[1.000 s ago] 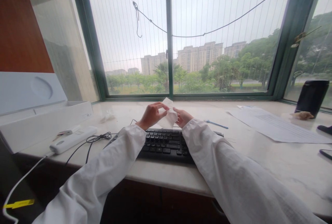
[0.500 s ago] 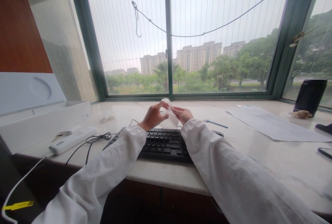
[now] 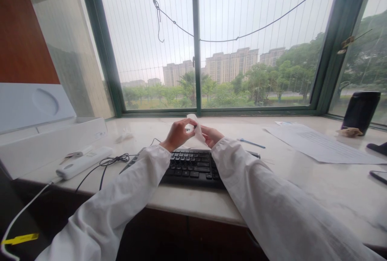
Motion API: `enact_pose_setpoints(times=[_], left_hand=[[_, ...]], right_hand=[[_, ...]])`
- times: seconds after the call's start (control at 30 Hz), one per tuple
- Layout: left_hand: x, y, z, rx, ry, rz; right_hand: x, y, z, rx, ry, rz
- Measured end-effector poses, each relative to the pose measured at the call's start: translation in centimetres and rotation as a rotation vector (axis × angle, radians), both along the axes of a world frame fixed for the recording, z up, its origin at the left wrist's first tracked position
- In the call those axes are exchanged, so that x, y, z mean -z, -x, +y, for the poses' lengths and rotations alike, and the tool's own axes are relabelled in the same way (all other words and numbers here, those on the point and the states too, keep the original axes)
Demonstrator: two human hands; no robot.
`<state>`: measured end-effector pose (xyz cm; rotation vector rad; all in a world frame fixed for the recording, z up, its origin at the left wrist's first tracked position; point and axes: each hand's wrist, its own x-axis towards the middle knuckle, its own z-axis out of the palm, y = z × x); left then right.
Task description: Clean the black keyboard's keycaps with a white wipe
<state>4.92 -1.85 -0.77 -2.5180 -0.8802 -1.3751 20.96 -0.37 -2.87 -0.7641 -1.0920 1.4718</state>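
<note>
Above the back edge of a black keyboard (image 3: 189, 169), my two hands meet around a thin white tissue (image 3: 198, 132). My left hand (image 3: 177, 135) is closed, its thumb and forefinger bent into a ring with their tips at the tissue. Beside those tips shows a small dark spot, too small to name. My right hand (image 3: 213, 135) pinches the tissue from the other side with its fingers pressed together. Part of the keyboard's left end and right end is covered by my white sleeves.
Left lie a white power strip (image 3: 84, 163), a coiled black cable (image 3: 116, 159) and an open white box (image 3: 57, 140). A blue pen-like stick (image 3: 252, 143), printed paper (image 3: 320, 144), a crumpled brown lump (image 3: 350, 132) and a dark cylinder (image 3: 361, 111) are on the right.
The tissue's lower part, which hung down toward the keyboard, is now gathered up between my hands. My hands have hardly shifted.
</note>
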Motion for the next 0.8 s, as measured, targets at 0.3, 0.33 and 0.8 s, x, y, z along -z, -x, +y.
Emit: enact_pose_setpoints(times=[0.3, 0.33, 0.8], left_hand=[[0.2, 0.4, 0.4, -0.015, 0.06, 0.024], [0.2, 0.4, 0.4, -0.012, 0.065, 0.027], [0.0, 0.4, 0.6, -0.058, -0.017, -0.005]], right_hand=[[1.3, -0.6, 1.8, 0.218, -0.038, -0.095], [1.4, -0.7, 1.9, 0.244, -0.044, -0.124], [1.4, -0.6, 1.3, 0.079, -0.13, -0.117]])
